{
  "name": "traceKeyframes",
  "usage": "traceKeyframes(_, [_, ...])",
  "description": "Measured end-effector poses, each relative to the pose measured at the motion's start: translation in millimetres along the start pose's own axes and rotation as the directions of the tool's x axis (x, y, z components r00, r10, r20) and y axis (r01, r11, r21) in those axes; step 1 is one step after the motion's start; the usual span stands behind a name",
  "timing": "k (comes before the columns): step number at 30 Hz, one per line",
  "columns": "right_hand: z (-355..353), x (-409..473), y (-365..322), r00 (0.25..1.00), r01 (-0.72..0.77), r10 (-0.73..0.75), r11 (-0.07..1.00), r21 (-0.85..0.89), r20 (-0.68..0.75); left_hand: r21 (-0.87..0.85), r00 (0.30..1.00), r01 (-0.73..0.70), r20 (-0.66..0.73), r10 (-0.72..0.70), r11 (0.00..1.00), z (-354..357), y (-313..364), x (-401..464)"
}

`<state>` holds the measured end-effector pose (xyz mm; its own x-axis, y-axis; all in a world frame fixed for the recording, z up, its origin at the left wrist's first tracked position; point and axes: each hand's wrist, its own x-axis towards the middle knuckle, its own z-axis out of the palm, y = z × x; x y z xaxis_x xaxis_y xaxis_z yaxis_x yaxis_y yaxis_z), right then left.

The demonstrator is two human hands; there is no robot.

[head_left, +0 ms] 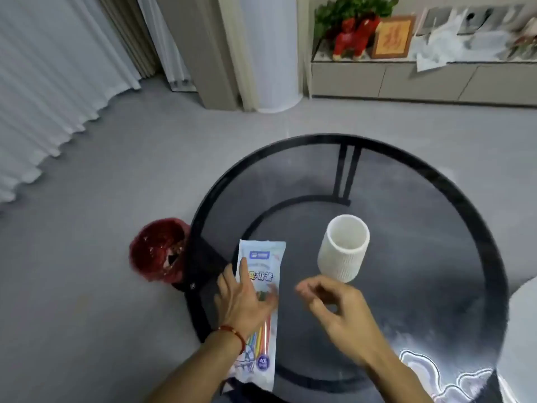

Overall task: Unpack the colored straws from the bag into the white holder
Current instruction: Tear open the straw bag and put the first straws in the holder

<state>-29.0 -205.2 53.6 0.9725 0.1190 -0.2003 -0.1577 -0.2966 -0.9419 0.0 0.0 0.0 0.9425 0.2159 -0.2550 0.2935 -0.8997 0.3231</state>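
A long pale blue bag of colored straws [261, 260] lies flat on the round dark glass table [421, 175], near its left edge. Colored straws [260, 335] show through its lower clear part. My left hand [242, 298] lies flat on the bag's middle, fingers spread. The white ribbed holder [344, 248] stands upright and empty to the right of the bag. My right hand [334, 306] hovers in front of the holder, between bag and holder, fingers curled loosely with nothing in them.
A red waste bin [158, 250] stands on the floor just left of the table. A white rounded object [520, 330] sits at the right edge. A low cabinet [421, 80] with ornaments runs along the far wall.
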Motion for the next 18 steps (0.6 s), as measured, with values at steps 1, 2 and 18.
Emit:
traceKeyframes(1, [15.5, 7.5, 20.5, 1.000, 0.022, -0.022, 1.000, -0.008, 0.007, 0.016, 1.000, -0.018, -0.008, 0.018, 1.000, 15.5, -6.0, 5.0])
traceKeyframes(2, [26.4, 12.8, 35.1, 0.999, 0.023, -0.022, 0.999, -0.036, 0.027, 0.051, 0.998, -0.038, -0.055, 0.041, 0.998, 31.3, -10.7, 9.1])
traceKeyframes(18, [88.7, 45.5, 134.9, 0.958, 0.057, -0.111, 0.978, -0.202, -0.265, 0.032, 0.959, -0.007, -0.283, 0.016, 0.999, 101.0, -41.4, 18.0])
